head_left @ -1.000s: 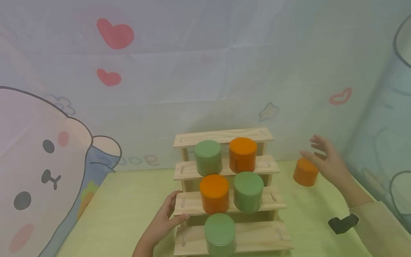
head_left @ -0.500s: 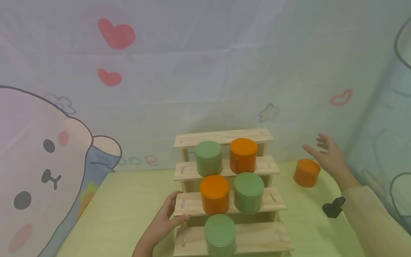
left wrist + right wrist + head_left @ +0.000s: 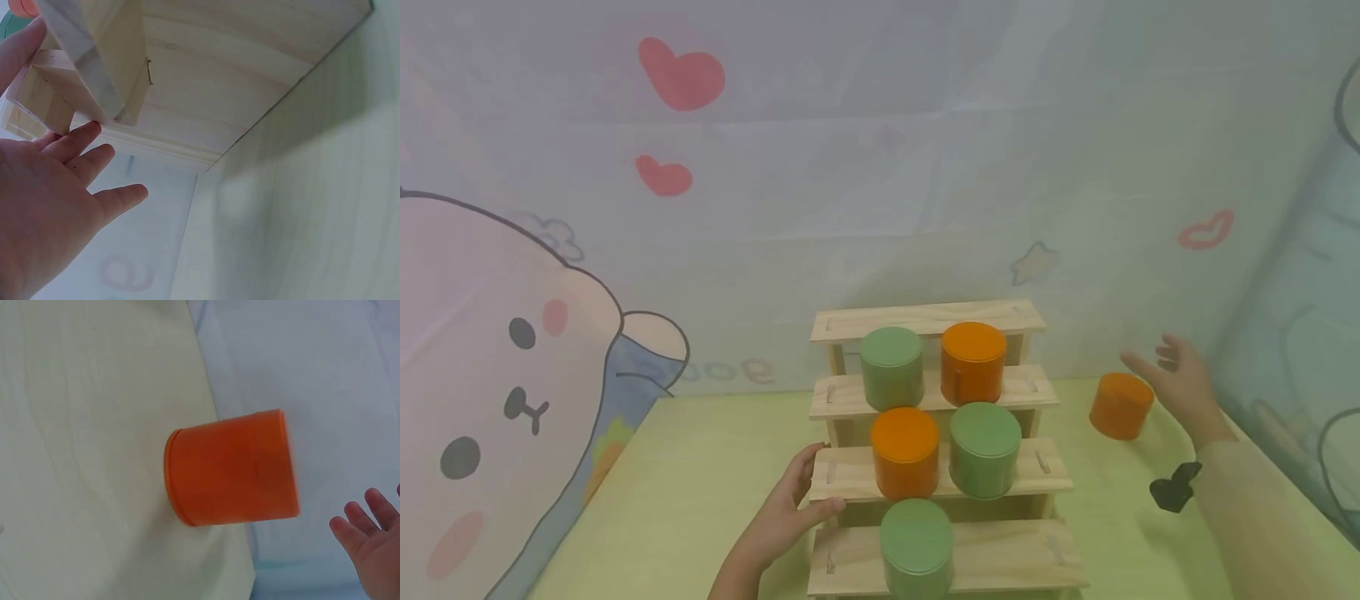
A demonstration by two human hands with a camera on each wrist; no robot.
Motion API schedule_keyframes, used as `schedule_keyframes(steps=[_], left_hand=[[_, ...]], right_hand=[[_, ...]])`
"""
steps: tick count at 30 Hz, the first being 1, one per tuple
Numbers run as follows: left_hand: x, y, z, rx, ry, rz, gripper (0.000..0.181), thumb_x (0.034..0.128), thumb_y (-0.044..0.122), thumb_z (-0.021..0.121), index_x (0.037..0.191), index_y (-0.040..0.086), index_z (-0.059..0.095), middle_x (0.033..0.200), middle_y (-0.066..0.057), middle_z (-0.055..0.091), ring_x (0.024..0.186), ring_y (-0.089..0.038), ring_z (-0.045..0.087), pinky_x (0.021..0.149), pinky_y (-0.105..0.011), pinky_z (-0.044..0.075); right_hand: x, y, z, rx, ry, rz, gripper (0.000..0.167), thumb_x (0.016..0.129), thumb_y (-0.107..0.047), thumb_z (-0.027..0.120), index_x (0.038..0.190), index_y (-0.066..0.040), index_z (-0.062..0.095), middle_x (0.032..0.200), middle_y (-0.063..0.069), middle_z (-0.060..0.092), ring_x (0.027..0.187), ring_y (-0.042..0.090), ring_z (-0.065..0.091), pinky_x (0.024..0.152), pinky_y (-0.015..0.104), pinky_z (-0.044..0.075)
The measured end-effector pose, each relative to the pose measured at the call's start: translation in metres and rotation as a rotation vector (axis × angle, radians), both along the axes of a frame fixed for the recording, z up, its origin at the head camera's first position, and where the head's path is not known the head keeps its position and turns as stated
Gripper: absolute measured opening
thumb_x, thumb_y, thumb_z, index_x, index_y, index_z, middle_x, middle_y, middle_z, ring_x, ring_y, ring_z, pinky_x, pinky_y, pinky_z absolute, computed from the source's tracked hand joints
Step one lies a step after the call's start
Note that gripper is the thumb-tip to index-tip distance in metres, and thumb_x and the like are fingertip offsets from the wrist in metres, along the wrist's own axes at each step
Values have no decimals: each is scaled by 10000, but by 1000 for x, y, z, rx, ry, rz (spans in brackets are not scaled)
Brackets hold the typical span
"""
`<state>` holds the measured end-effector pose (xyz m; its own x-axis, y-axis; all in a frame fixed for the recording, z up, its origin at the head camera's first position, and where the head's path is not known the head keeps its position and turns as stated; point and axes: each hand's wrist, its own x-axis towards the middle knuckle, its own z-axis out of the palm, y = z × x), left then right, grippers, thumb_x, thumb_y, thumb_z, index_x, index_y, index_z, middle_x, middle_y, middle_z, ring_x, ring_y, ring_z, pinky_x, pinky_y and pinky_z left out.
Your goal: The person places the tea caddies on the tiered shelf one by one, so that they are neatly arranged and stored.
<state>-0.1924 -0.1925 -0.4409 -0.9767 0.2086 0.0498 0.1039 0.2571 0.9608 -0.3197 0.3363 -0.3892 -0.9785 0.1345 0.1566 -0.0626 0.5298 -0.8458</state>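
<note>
My left hand (image 3: 786, 508) holds the left end of a stepped wooden rack (image 3: 992, 550), its thumb at the front of one shelf and fingers at the side. In the left wrist view, the fingers (image 3: 94, 162) reach along the rack's side boards (image 3: 194, 81). My right hand (image 3: 1183, 387) is held in the air, fingers spread, just right of an orange canister (image 3: 1122, 407) on the table. The right wrist view shows a gap between that canister (image 3: 231, 469) and the fingertips (image 3: 350, 531).
Green canisters (image 3: 892, 367) and orange canisters (image 3: 906, 454) stand on the rack's steps. The light green table (image 3: 700, 483) ends at a printed cloth backdrop (image 3: 820, 183). A small black object (image 3: 1176, 487) is beside the right sleeve.
My right hand has moved right, off its overlap with the orange canister, then lowered beside it. The view has shifted slightly. My left hand stays on the rack.
</note>
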Motion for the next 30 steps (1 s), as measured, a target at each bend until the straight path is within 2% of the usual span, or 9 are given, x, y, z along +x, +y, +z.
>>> schedule_keyframes(steps=[10,19,22,30], left_hand=[[1,-3,-2,-3,-9,1,804,877,243,720,1509,151,232,1578,-229,139,1421,-489,117,1082,-689,138],[1,-2,-1,2,-17,5,793,867,252,730,1497,195,253,1578,-220,153,1422,-481,140,1082,-687,153],[1,-1,0,2,-18,0,792,871,253,727,1499,195,248,1580,-219,143,1421,-488,134,1081,-692,141],[2,-1,0,30,-14,-7,793,873,225,724,1498,158,241,1561,-192,251,1419,-497,132,1083,-692,133]], right_hand=[[0,2,-25,37,-96,2,1002,933,-529,539,1500,66,-34,1493,407,127,1329,590,206,1021,692,268],[-4,1,-47,48,-171,3,1042,927,-539,541,1480,96,-74,1480,429,93,1329,594,192,1035,685,267],[-5,-1,-51,36,-188,-3,1058,918,-542,552,1483,83,-88,1481,427,88,1331,589,191,1047,681,254],[-6,-5,-55,44,-204,-15,1062,915,-523,561,1474,99,-94,1490,419,71,1326,582,208,1070,656,246]])
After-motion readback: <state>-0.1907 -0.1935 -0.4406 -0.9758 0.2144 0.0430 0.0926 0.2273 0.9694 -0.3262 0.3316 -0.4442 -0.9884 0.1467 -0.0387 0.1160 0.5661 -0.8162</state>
